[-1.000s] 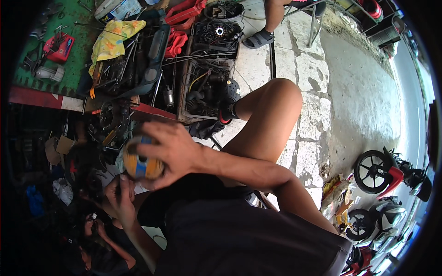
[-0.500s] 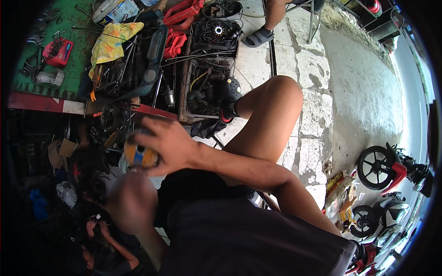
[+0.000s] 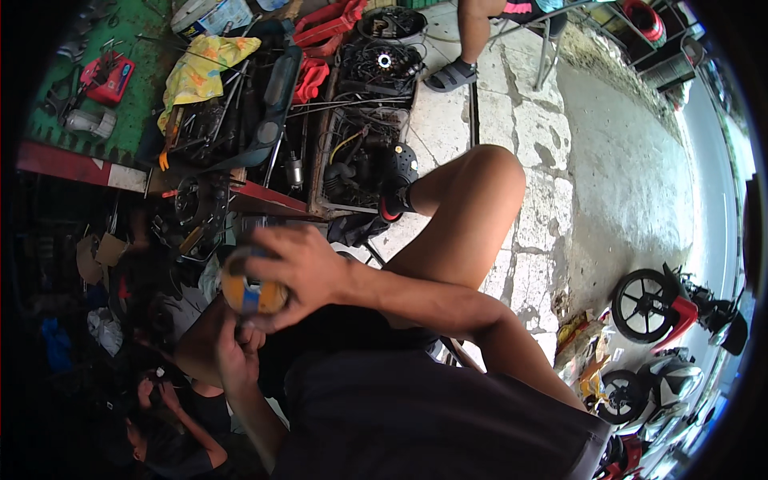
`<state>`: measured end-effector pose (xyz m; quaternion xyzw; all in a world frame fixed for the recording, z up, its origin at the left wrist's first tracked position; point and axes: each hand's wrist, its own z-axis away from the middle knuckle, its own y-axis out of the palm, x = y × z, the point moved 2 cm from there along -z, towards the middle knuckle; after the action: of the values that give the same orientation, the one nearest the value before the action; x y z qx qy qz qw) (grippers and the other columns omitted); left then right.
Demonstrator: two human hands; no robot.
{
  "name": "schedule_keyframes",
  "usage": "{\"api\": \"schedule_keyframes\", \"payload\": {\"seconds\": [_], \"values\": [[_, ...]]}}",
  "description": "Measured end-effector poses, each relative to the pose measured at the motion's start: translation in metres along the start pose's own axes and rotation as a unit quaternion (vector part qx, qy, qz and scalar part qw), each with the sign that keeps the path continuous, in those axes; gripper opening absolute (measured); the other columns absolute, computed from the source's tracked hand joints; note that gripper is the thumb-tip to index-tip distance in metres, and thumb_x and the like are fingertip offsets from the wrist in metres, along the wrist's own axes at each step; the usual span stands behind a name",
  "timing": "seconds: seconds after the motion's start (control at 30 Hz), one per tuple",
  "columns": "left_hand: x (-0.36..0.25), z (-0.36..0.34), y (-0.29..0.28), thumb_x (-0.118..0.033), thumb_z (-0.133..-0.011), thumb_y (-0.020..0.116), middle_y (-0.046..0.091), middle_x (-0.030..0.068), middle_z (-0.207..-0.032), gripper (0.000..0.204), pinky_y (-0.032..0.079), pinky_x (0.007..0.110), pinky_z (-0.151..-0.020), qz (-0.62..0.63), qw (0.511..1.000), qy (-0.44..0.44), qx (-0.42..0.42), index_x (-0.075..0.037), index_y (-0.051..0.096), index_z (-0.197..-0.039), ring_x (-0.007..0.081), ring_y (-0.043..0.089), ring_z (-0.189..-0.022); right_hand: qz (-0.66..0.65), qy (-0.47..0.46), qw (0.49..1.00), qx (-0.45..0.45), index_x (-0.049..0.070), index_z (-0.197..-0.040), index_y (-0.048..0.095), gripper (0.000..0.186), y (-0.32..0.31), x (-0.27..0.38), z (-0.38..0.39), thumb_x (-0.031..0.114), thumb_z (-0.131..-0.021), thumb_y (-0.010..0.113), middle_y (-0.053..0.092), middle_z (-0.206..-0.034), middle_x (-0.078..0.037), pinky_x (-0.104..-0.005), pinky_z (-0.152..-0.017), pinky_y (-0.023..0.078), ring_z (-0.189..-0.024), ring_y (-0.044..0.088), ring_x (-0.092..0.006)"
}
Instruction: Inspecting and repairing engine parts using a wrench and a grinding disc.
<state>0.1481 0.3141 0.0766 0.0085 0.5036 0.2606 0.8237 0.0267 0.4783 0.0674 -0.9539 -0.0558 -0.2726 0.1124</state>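
Observation:
My right hand is wrapped over a round, yellow-and-blue can or roll, its fingers blurred across the top. My left hand is just below it with curled fingers, the fingertips at the lower edge of the round thing; what they hold is too small and dark to make out. Both are over my lap, near my dark shorts and bent bare knee.
A green bench carries tools, a yellow cloth, red trays and greasy parts. Another person's sandaled foot is on the tiles at the top. A co-worker's arm shows lower left. Motorcycles stand at right.
My left hand, smeared by motion half a second ago, is clearer and closer under the round thing. My right hand still grips it, slightly lower in the picture, as is the bench.

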Motion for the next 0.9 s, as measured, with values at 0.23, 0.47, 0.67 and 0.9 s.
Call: {"api": "schedule_keyframes", "payload": {"seconds": [0.23,0.47,0.67,0.9], "values": [[-0.002,0.005,0.001,-0.035,-0.099,0.042,0.025,-0.0073,-0.054,0.029,0.017,0.023,-0.046,-0.025,1.000,-0.002,0.008,-0.010,0.047,-0.084,0.0055,0.017,-0.041,-0.010,0.178,0.983,-0.039,0.006,-0.098,0.061,0.047,0.012,-0.025,-0.009,0.037,-0.065,0.075,0.055,-0.092,-0.013,-0.0380,-0.059,0.050,-0.071,0.060,-0.0313],[-0.009,0.002,0.019,-0.043,-0.099,0.039,0.025,-0.0066,-0.052,0.044,0.016,0.024,-0.042,-0.023,0.996,-0.041,0.073,-0.008,0.046,-0.075,0.0049,0.019,-0.041,0.020,0.154,0.987,0.049,0.006,-0.098,0.061,0.041,0.010,-0.032,-0.006,0.031,-0.067,0.074,0.058,-0.098,-0.016,-0.0375,-0.071,0.051,-0.082,0.061,-0.0344],[-0.018,0.007,0.019,-0.049,-0.099,0.032,0.020,-0.0063,-0.052,0.047,0.015,0.024,-0.042,-0.005,0.995,-0.031,0.090,-0.011,0.039,-0.072,0.0055,0.017,-0.041,-0.040,0.116,0.992,0.016,0.006,-0.099,0.061,0.042,0.009,-0.024,-0.015,0.027,-0.065,0.075,0.059,-0.098,-0.014,-0.0369,-0.070,0.052,-0.082,0.062,-0.0317],[-0.019,0.010,0.024,-0.049,-0.098,0.036,0.020,-0.0068,-0.052,0.047,0.014,0.024,-0.041,-0.020,0.996,-0.037,0.080,-0.011,0.040,-0.071,0.0054,0.016,-0.042,0.004,-0.001,0.999,0.052,0.003,-0.100,0.061,0.055,0.015,0.002,-0.010,0.039,-0.062,0.078,0.058,-0.102,-0.017,-0.0385,-0.072,0.052,-0.085,0.062,-0.0318]]}}
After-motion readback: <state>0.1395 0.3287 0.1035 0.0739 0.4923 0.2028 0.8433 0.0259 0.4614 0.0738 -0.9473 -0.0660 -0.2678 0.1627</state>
